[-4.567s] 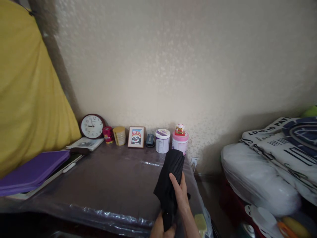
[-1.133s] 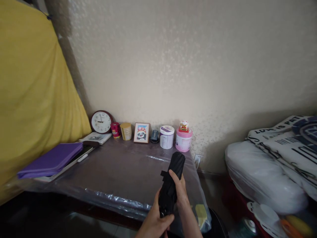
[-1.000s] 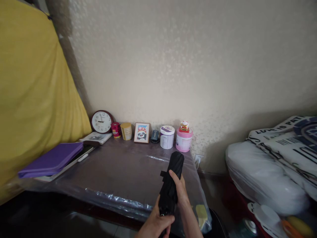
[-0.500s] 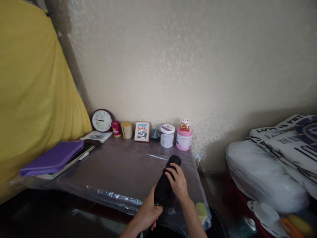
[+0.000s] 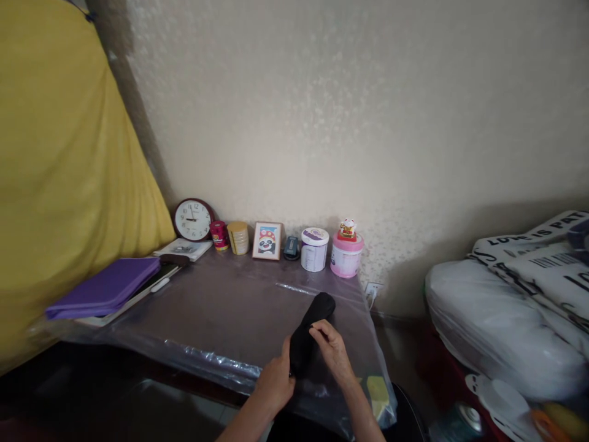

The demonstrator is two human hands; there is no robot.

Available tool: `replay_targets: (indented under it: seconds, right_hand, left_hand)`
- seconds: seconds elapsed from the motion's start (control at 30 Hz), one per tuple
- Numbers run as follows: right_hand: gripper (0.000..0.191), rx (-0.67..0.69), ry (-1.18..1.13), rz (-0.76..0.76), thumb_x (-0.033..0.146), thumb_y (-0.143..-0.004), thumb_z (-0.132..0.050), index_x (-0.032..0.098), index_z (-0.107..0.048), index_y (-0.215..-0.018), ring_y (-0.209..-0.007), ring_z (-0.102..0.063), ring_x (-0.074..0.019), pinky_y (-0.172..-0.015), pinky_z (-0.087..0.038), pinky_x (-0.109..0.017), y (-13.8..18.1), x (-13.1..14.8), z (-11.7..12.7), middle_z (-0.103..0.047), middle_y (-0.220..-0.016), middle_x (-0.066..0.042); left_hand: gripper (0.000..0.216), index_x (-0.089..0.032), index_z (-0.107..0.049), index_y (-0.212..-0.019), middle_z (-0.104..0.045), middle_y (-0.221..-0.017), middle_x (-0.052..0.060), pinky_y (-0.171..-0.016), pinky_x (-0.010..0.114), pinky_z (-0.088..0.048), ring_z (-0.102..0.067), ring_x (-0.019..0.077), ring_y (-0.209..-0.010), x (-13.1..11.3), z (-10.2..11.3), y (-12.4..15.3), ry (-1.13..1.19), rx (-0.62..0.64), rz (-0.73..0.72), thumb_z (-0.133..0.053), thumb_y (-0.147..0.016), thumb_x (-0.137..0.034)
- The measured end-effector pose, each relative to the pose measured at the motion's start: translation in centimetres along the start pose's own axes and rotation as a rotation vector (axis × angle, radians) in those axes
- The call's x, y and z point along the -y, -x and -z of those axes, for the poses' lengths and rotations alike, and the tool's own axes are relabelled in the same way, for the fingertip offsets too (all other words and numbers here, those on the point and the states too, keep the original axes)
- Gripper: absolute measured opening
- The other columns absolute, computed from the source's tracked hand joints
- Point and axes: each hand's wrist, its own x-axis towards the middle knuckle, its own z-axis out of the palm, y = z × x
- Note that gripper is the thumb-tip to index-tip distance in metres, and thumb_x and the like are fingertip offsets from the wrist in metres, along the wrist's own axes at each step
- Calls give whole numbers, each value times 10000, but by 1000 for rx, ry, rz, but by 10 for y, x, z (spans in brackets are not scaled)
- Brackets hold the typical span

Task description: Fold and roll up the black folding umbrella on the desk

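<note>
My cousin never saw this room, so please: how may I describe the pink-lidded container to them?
Find the plastic-covered table against the wall. The pink-lidded container stands farthest right along its back edge. Unlike the white tub beside it, it carries a cat figurine on top.

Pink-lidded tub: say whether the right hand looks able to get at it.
Probably yes: the right hand would first have to leave the black umbrella, but nothing visible blocks the near side of the pink-lidded tub; a cat figurine sits on top.
</note>
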Motion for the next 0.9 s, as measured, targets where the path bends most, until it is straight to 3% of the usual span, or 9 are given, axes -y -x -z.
replay_targets:
  seconds: [0.17, 0.33, 0.43, 0.67, 0.77, 0.9]
  right_hand:
    - [232, 81, 25, 28, 404, -750, -516, 209, -629, -698, -873, -535, -173, -831, -385, -280, -7, -1, 4, -600, -942, -39]
    - [233, 118, 81, -56, 417, -751, -505, 221, -620, -701, -622, -506, -135, -630, -410, -234, -11, -2, 8, -569, -638, 27]
    - [226, 119, 91, -65, 410, -744, -516, 221, -603, -655, -560, -473, -119, -580, -386, -221, -13, 1, 8, -534, -593, 42]
    - [164, 130, 265, 18, 290, -747, -501, 220, -598, -635, -615, -497, -134, -594, -395, -241, -21, -6, 5, -524, -681, 8]
    - [92, 66, 397, 42, 216, -727, -503, 222, -595, -719, -629, -503, -145, -618, -399, -256, -22, -11, 0, -507, -672, 7]
    - [151, 57, 518, 78, 221, -787, -434, 233, -583, -765, -679, -532, -143, -649, -411, -254, -17, -7, -9, -530, -783, -19]
  left_hand:
    - [780, -155, -63, -1379, -635, -978, 119, -743, 297, -400, -595, 231, -901, -5, 0, 4, -161, 14, 14, -441, -702, -67]
    - [790, -139, -15, -1382, -643, -955, 133, -724, 310, -403, -600, 252, -889, -9, 0, 6, -237, 26, 11, -428, -712, -69]
    - [773, -126, -22, -1384, -641, -965, 148, -723, 325, -408, -600, 265, -887, -9, 0, 6, -262, 28, 10, -412, -718, -71]
    - [777, -122, -14, -1383, -646, -953, 148, -719, 315, -412, -606, 246, -872, -13, 0, 8, -303, 33, 16, -406, -716, -52]
    - [786, -106, 11, -1381, -647, -946, 157, -706, 317, -414, -609, 252, -861, -11, -1, 9, -309, 34, 3, -404, -716, -58]
    - [794, -102, 17, -1380, -643, -961, 160, -706, 332, -415, -605, 269, -867, -8, 1, 10, -319, 32, -9, -422, -718, -101]
